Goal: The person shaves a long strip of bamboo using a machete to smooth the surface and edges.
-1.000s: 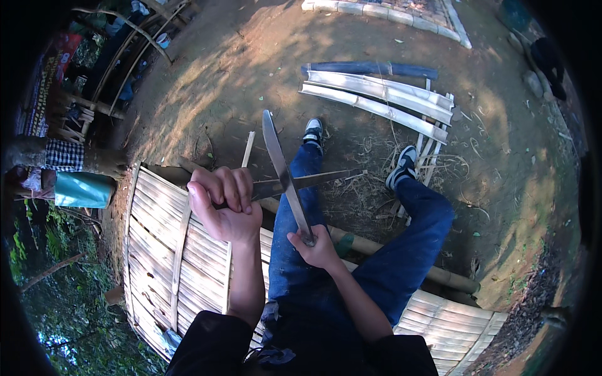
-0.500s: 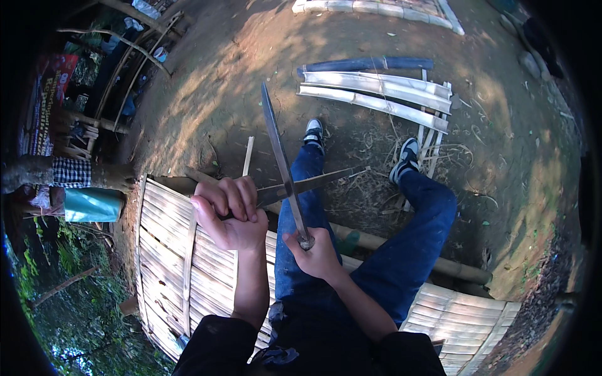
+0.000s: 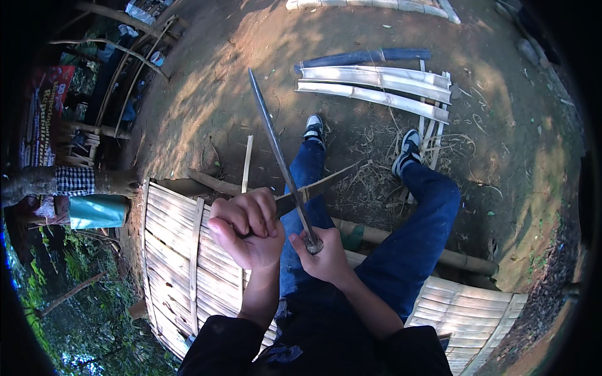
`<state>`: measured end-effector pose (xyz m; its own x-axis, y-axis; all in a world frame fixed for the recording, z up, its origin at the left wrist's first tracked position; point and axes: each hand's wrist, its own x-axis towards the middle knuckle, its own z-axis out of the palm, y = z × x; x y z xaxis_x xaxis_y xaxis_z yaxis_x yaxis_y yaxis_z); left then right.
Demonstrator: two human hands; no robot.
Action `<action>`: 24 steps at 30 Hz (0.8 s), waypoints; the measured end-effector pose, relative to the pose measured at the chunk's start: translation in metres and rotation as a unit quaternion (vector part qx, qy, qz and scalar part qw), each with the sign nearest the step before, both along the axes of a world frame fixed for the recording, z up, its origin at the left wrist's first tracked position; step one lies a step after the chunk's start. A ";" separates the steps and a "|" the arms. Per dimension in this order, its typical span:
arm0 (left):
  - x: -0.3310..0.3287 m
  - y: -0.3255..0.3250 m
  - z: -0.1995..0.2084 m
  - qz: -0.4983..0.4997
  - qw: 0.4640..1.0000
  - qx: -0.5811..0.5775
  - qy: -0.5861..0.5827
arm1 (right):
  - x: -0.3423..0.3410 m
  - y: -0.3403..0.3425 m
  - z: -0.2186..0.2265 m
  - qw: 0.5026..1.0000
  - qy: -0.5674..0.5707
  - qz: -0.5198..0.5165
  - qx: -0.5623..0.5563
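My left hand (image 3: 248,225) is closed around the handle of a machete (image 3: 326,186), whose dark, tapering blade points right and slightly away, its upper edge catching light. My right hand (image 3: 326,257) grips a long, narrow grey blade (image 3: 272,138) at its base, near a round metal end, with the thumb along the side. That blade slants away and left and crosses over the machete close to my left knuckles. Whether the two blades touch I cannot tell. Both are above my jeans-clad legs (image 3: 307,169).
I sit on a slatted bamboo platform (image 3: 169,244) with a bamboo pole along its front. Split bamboo lengths (image 3: 376,94) lie on the dirt ahead, with shavings (image 3: 364,188) near my feet. A thin bamboo strip (image 3: 248,160) stands left of my hands. A teal cloth (image 3: 97,211) hangs far left.
My left hand has moved right with the machete, bringing its crossing with the grey blade closer to the knuckles. The grey blade now leans further left. The view has shifted slightly.
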<state>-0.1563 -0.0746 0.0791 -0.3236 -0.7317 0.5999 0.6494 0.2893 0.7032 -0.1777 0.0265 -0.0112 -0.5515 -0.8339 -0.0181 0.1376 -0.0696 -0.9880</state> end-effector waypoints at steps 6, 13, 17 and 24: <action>-0.009 -0.012 0.005 0.037 0.999 -0.002 -0.001 | 0.006 -0.009 -0.020 0.998 0.020 -0.061 0.012; -0.017 -0.009 0.004 0.013 1.000 0.000 0.019 | -0.001 -0.008 -0.023 0.995 0.074 -0.061 0.017; -0.021 -0.022 0.007 0.045 0.999 0.002 -0.004 | -0.002 -0.011 -0.052 0.992 0.007 -0.099 0.076; -0.030 -0.004 0.005 0.020 0.999 -0.024 -0.012 | -0.013 -0.006 -0.003 0.998 0.041 -0.058 0.001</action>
